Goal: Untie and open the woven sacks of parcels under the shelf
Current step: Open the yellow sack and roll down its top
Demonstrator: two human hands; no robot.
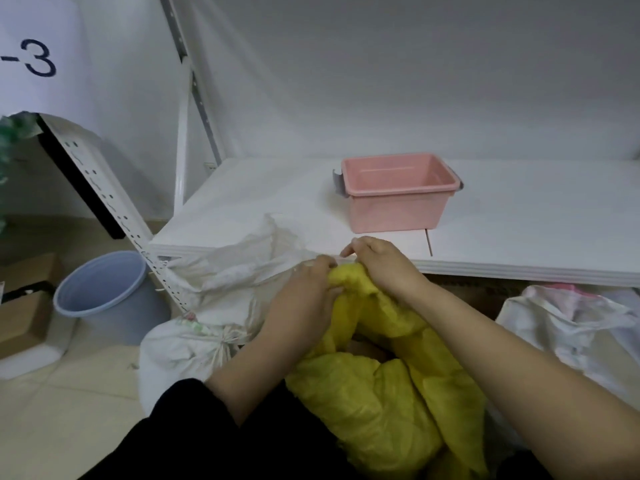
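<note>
Both pinched on the gathered neck of the yellow woven sack [377, 393] at the shelf's [277, 202] front edge: left hand [304, 292] steadying the bunch, right hand [381, 265] fingers clamped on its top, likely to work the knot loose. Still tied: white sack [180, 344] below the front-left corner

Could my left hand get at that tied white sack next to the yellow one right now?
Probably yes: the tied white sack lies just outside the left hand, nothing between, though both hands now grip the yellow sack.
</note>
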